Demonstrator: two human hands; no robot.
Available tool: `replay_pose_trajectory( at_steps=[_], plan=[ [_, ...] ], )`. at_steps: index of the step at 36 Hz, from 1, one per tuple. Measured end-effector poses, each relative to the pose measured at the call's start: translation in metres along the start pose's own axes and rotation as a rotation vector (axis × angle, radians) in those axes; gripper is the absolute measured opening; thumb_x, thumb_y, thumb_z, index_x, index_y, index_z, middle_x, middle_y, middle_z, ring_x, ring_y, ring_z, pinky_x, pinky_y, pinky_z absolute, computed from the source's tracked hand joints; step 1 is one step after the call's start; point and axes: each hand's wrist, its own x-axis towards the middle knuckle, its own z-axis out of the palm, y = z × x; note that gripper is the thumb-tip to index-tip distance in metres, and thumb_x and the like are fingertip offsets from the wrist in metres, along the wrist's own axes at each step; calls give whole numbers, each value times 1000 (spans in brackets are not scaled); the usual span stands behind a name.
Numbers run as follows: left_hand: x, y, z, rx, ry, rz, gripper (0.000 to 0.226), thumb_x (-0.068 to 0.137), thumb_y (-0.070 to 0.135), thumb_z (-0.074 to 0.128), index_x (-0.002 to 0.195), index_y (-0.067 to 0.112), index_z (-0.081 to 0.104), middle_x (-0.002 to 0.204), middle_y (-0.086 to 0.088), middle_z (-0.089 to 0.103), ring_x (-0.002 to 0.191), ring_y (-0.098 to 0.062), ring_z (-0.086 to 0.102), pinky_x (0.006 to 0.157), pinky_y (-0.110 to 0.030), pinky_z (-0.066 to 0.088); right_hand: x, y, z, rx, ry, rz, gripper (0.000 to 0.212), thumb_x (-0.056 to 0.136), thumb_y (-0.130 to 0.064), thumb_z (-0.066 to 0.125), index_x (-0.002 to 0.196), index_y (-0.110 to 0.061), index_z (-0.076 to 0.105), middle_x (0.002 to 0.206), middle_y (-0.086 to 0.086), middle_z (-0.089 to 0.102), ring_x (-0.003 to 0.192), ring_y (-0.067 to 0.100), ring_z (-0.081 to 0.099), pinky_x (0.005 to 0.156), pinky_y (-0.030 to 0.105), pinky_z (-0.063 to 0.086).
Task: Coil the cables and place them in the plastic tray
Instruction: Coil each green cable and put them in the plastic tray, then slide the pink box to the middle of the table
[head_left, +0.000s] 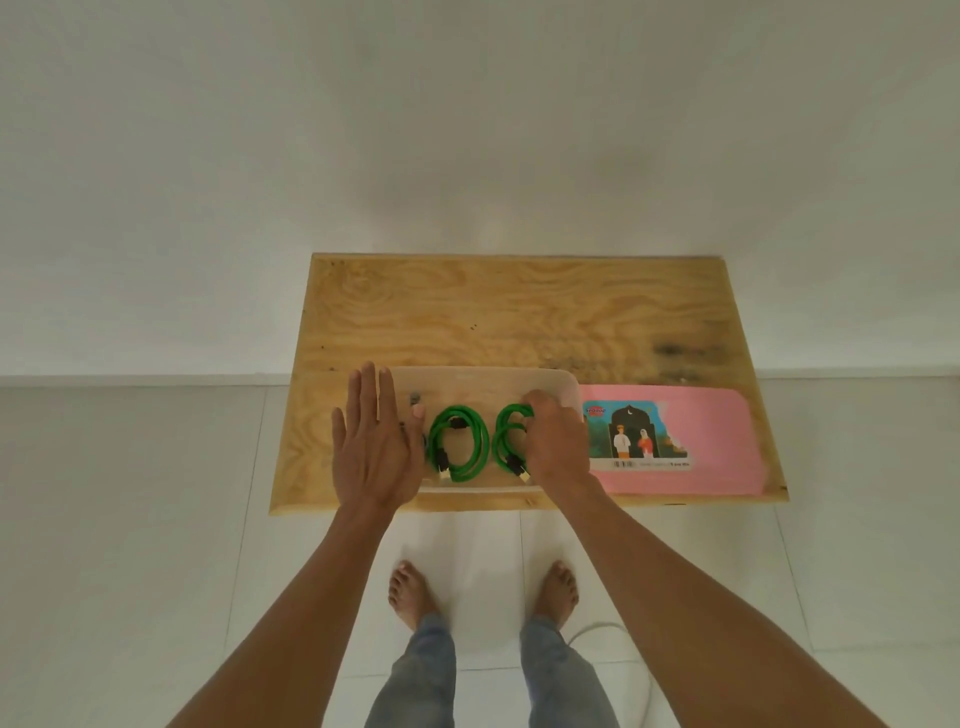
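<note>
A clear plastic tray (483, 379) sits near the front edge of the wooden table. Inside it lie two coiled green cables. The left coil (460, 441) rests free in the tray's middle. My right hand (556, 441) is curled over the right coil (506, 436) and grips its right side, hiding part of it. My left hand (374, 441) hovers flat, fingers spread, over the tray's left end and holds nothing. A small dark object (415, 400) lies in the tray's far left corner, partly hidden by my fingers.
A pink printed lid or sheet (717, 441) lies flat right of the tray. The plywood table top (519, 312) stands against a white wall. My bare feet are on white floor tiles below, with a white cord (587, 631) by my right foot.
</note>
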Motion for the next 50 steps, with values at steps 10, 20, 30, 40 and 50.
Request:
replay_pose_trajectory(
  at_steps=[10, 20, 30, 40, 50],
  plan=[
    [-1, 3, -7, -8, -27, -5, 69, 102, 52, 14, 159, 15, 9, 168, -3, 0, 155, -19, -6, 124, -50, 6, 1, 1, -6, 65, -94, 49, 40, 95, -5, 54, 135, -8, 53, 124, 16, 61, 112, 33, 60, 89, 39, 50],
    [-5, 28, -41, -140, 20, 16, 65, 104, 50, 26, 158, 15, 18, 168, -4, 11, 155, -19, 2, 125, -46, 8, -17, -7, -33, 296, 9, 25, 43, 98, -18, 54, 141, -18, 50, 134, 9, 60, 120, 26, 57, 101, 34, 44],
    [-7, 83, -58, -289, 21, 157, 62, 103, 48, 39, 152, 10, 35, 159, -12, 34, 148, -27, 28, 119, -47, 25, -32, 9, -86, 606, 276, 1, 39, 95, -22, 61, 133, -19, 58, 123, 4, 66, 101, 16, 64, 86, 22, 45],
    [-24, 199, -18, -337, -7, 199, 52, 103, 36, 46, 147, 8, 40, 151, -15, 44, 138, -33, 41, 109, -49, 38, -15, 128, -144, 566, 337, 86, 36, 93, -17, 62, 128, -16, 59, 121, 5, 66, 96, 19, 65, 84, 24, 43],
    [-41, 273, 67, -203, -145, 66, 52, 99, 31, 55, 142, 5, 43, 142, -17, 48, 132, -36, 44, 105, -48, 40, 7, 242, -136, 448, 191, 173, 44, 96, -23, 60, 139, -15, 51, 136, 9, 59, 121, 26, 59, 105, 35, 46]
  ],
)
